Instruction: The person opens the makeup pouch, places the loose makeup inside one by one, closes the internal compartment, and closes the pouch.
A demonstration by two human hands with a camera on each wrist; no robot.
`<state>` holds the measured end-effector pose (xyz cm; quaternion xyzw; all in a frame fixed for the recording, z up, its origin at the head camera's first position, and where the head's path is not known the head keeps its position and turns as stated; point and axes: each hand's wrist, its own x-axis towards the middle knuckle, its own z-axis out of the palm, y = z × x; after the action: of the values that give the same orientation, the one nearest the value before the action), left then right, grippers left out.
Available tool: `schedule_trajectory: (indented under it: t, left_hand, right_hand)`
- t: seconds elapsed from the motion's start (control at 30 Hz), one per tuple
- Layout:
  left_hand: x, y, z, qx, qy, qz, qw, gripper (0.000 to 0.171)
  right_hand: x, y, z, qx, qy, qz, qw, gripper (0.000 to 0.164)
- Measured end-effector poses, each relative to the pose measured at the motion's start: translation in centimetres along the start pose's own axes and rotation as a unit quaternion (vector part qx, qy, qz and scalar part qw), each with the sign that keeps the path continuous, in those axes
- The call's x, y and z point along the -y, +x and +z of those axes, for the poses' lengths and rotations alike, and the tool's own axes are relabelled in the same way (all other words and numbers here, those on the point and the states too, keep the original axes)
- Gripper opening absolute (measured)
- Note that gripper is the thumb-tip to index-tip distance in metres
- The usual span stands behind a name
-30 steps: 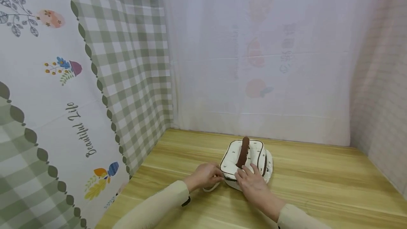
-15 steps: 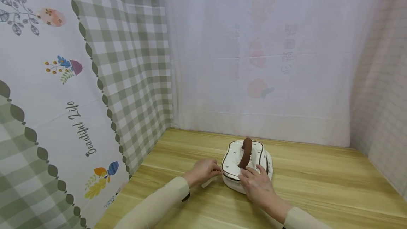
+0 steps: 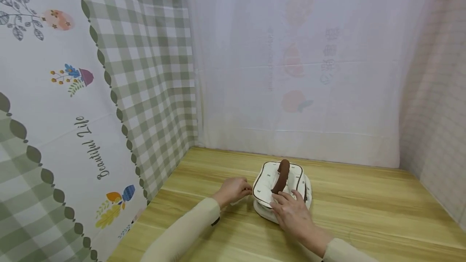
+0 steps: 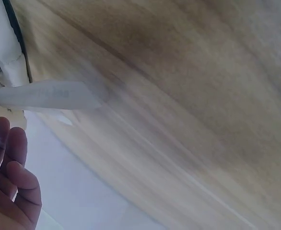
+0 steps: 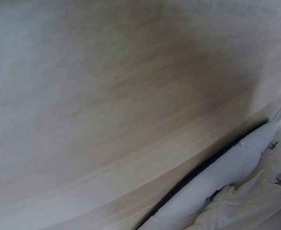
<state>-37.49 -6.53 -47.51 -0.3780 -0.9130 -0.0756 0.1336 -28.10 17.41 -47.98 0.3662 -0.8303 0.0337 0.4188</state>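
A small cream-white quilted bag [image 3: 263, 187] with dark piping and a tiny print lies on the table, its thick brown handle [image 3: 282, 176] arched over the lid. At the bag's left edge my left hand [image 3: 231, 191] pinches the zipper pull; the pull itself is mostly hidden by the fingers. A white strip [image 4: 49, 96] trails from that grip in the left wrist view. My right hand [image 3: 295, 217] rests on the lid's front right part, fingers spread near the handle's base. The right wrist view shows only the bag's side [image 5: 248, 191], not the hand.
The wood-grain table [image 3: 371, 209] reaches to a pale hanging cloth [image 3: 236, 92] at the back. A green-checked printed cloth [image 3: 149, 72] hangs along the left side, and another pale cloth [image 3: 433, 112] on the right.
My left hand has slid away from me along the bag's left edge, with the white strip following. The right hand stays on the lid, and the bag has shifted only slightly.
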Motion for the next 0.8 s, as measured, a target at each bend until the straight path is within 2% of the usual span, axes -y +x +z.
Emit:
schedule_trajectory:
  t: [0.17, 0.33, 0.43, 0.53, 0.7, 0.8]
  left_hand:
    - [-0.2, -0.1, 0.0, -0.001, 0.000, -0.013, 0.9999, 0.011]
    - [-0.6, -0.3, 0.2, 0.011, 0.008, -0.040, 0.9991, 0.007]
    - [-0.7, -0.5, 0.3, 0.013, 0.006, -0.060, 0.9981, 0.008]
    - [-0.6, -0.7, 0.2, 0.016, -0.018, -0.100, 0.9947, 0.014]
    - [-0.6, -1.4, -0.4, -0.007, -0.062, -0.157, 0.9856, 0.025]
    - [-1.0, -1.8, -1.1, -0.031, -0.089, -0.171, 0.9806, 0.030]
  right_hand:
    - [0.5, 0.2, 0.1, 0.032, -0.002, 0.014, 0.999, 0.011]
    - [0.7, 0.1, -0.1, 0.070, -0.007, 0.028, 0.997, 0.018]
    - [0.4, 0.1, -0.4, 0.069, 0.001, 0.039, 0.997, 0.022]
    - [-0.6, 0.3, -0.8, 0.054, -0.001, 0.054, 0.997, 0.028]
    - [-3.6, 0.9, -1.7, 0.051, -0.021, 0.113, 0.992, 0.031]
    - [-5.9, 1.4, -2.2, 0.085, -0.016, 0.184, 0.979, 0.032]
